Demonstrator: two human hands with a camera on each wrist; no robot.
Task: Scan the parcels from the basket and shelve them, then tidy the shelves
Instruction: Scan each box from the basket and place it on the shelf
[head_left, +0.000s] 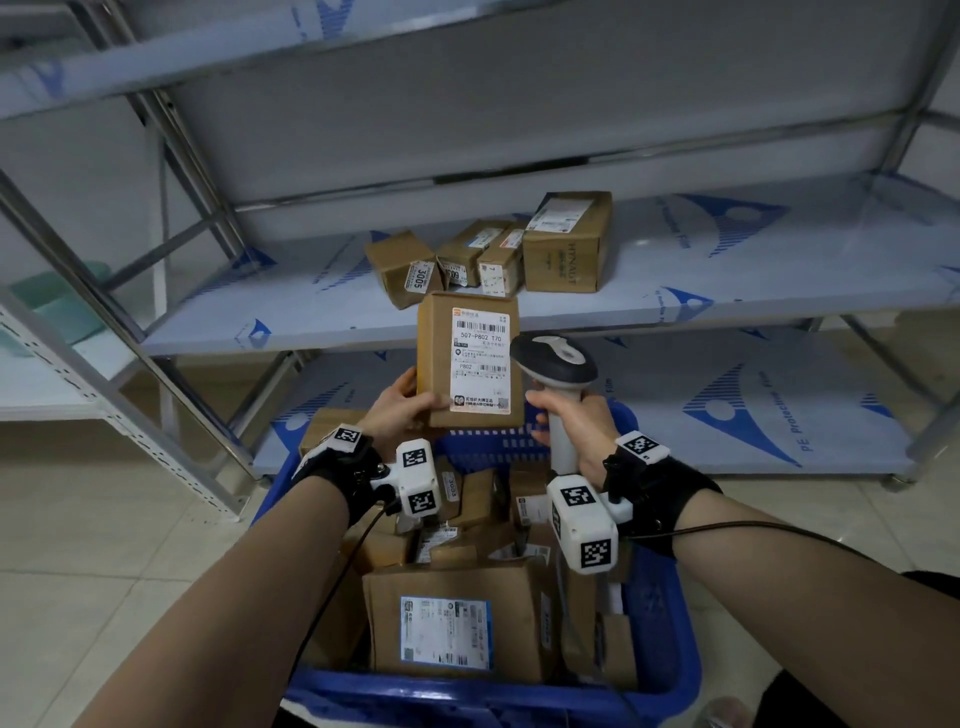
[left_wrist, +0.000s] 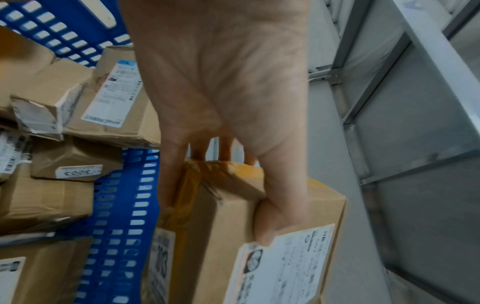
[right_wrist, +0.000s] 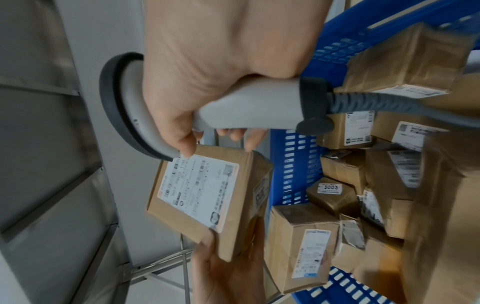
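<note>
My left hand (head_left: 402, 408) grips a flat brown parcel (head_left: 467, 358) by its lower left corner, thumb on the front by the white shipping label, which faces me. In the left wrist view the thumb (left_wrist: 280, 209) presses beside the label on the parcel (left_wrist: 233, 236). My right hand (head_left: 576, 421) grips the handle of a grey barcode scanner (head_left: 556, 358), whose head sits just right of the parcel. The scanner (right_wrist: 249, 107) and parcel (right_wrist: 200, 197) also show in the right wrist view. Below both hands stands the blue basket (head_left: 670, 613), filled with several parcels.
Several brown parcels (head_left: 488, 254) stand in a row on the middle steel shelf (head_left: 727, 270). A lower shelf (head_left: 727, 395) lies behind the basket. Another white rack (head_left: 67, 364) stands at the left. The scanner cable (right_wrist: 376, 100) runs back over the basket.
</note>
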